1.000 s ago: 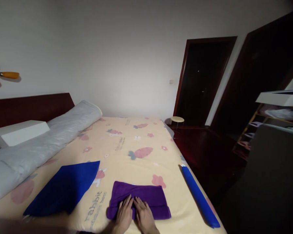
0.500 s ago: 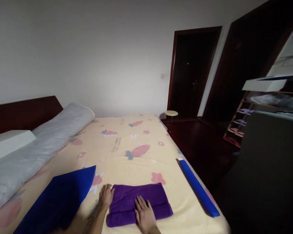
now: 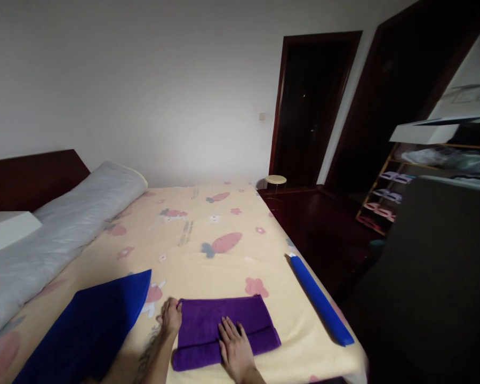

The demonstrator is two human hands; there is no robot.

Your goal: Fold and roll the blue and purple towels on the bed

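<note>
A folded purple towel (image 3: 240, 320) lies near the front edge of the bed. My right hand (image 3: 234, 349) rests flat on its near fold, fingers stretched out. At the towel's left far corner my left hand (image 3: 171, 317) has its fingers curled round the edge of the cloth. A folded blue towel (image 3: 88, 328) lies to the left of my left hand, apart from the purple one.
The bed has a yellow sheet (image 3: 208, 240) printed with strawberries. A rolled blue item (image 3: 320, 298) lies along its right edge. A grey rolled quilt (image 3: 60, 229) runs beside the dark headboard. A small round stool (image 3: 276, 180) and a dark doorway stand beyond; shelves at the right.
My left hand has slid from the towel's middle out to its left far corner. My right hand stayed flat on the near fold. The view shifted right.
</note>
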